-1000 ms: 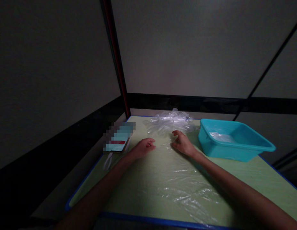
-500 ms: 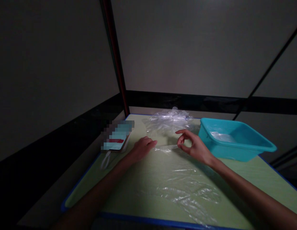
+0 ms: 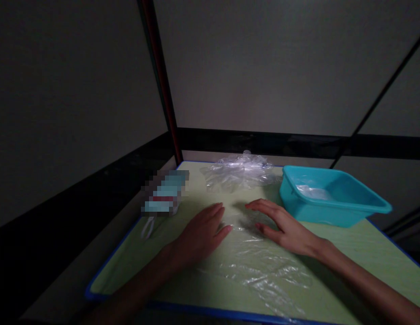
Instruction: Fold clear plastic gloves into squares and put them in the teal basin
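A clear, wrinkled plastic sheet or bag (image 3: pixel 264 275) lies spread on the green table, reaching toward its front edge. My left hand (image 3: pixel 206 231) is over the left of its far end, fingers extended and thumb apart, holding nothing. On the right of that end, my right hand (image 3: pixel 282 225) is open too, its fingers curved forward and its thumb spread. Whether either hand touches the plastic is hard to tell. Beyond both hands sits a crumpled heap of clear plastic (image 3: pixel 242 170).
A turquoise basin (image 3: pixel 327 214) stands at the right with clear plastic (image 3: pixel 313 192) inside. At the left lies a pixelated, phone-like object (image 3: pixel 164 194) with a white strap (image 3: pixel 148 227). The green table (image 3: pixel 128 275) has a blue edge, and walls rise behind and left.
My right hand has opened from its pinch at the plastic's far edge and moved slightly nearer. My left hand has flattened and come nearer. The far edge of the plastic has dropped to the table.
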Tool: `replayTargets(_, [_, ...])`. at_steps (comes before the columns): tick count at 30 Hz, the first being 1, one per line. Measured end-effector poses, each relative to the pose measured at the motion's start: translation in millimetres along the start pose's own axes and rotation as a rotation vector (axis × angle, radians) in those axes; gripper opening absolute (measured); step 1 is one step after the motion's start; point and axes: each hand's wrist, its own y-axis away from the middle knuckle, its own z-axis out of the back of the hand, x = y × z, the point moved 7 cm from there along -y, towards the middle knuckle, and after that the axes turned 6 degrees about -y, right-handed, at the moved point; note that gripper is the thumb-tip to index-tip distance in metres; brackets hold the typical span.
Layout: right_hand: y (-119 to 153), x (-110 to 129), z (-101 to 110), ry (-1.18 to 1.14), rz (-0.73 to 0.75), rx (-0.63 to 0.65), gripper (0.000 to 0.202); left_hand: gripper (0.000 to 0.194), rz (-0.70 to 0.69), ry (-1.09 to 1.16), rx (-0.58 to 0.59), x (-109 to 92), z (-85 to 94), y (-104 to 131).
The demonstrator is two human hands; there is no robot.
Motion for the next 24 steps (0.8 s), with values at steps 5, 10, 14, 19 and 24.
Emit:
replayTargets(5, [-11,7,-47,0.156,0.029,0.165,0.056,0.05,-0.1,-0.028,0.009,-23,-25.2,-2])
replayTargets(10, [-5,-4,-68,0.232,-0.002,0.153,0.063,0.051,-0.119,-0.087,-0.003,-22,-36.8,1])
replayTargets(14, [1,-8,-65,0.253,0.007,0.165,0.065,0.051,-0.113,-0.128,0.003,-15,-34.9,7])
replayTargets(19, [12,-14,-58,0.27,0.015,0.17,0.062,0.05,-0.084,-0.157,0.006,2,-31.6,18])
replayTargets(24, [23,-23,-52,0.308,-0.018,0.188,0.062,0.05,-0.069,-0.149,0.021,12,-31.0,24])
